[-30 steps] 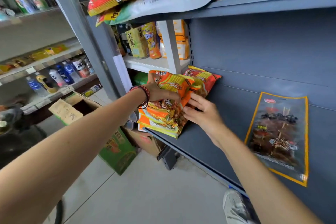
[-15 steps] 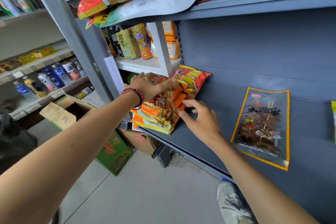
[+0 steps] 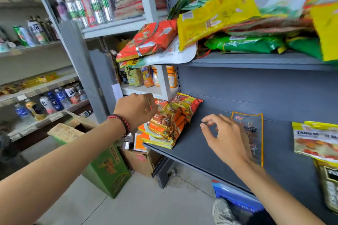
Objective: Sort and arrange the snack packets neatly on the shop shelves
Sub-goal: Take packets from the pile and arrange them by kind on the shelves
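A stack of orange-and-yellow snack packets [image 3: 172, 120] lies at the left end of the grey shelf [image 3: 192, 144]. My left hand [image 3: 136, 109], with a red bead bracelet on its wrist, hovers at the stack's left edge, fingers loosely bent, nothing seen in them. My right hand [image 3: 225, 137] hangs over the bare shelf with loosely curled fingers and holds nothing. It partly covers a dark packet with an orange border [image 3: 256, 131] lying flat. A yellow packet [image 3: 316, 139] lies further right. On the shelf above, red [image 3: 148, 40], yellow [image 3: 215, 16] and green [image 3: 245, 44] packets lie in a loose heap.
A green carton [image 3: 108, 168] and an open cardboard box [image 3: 69, 129] stand on the floor to the left, below the shelf. Drink bottles [image 3: 54, 100] fill the racks at far left. My shoe [image 3: 223, 213] and a blue pack [image 3: 236, 197] are under the shelf.
Both hands have come off the orange-yellow stack. The left lifted to its left edge and the right drew back to the right, over the dark packet. The view has tilted up to the upper shelf.
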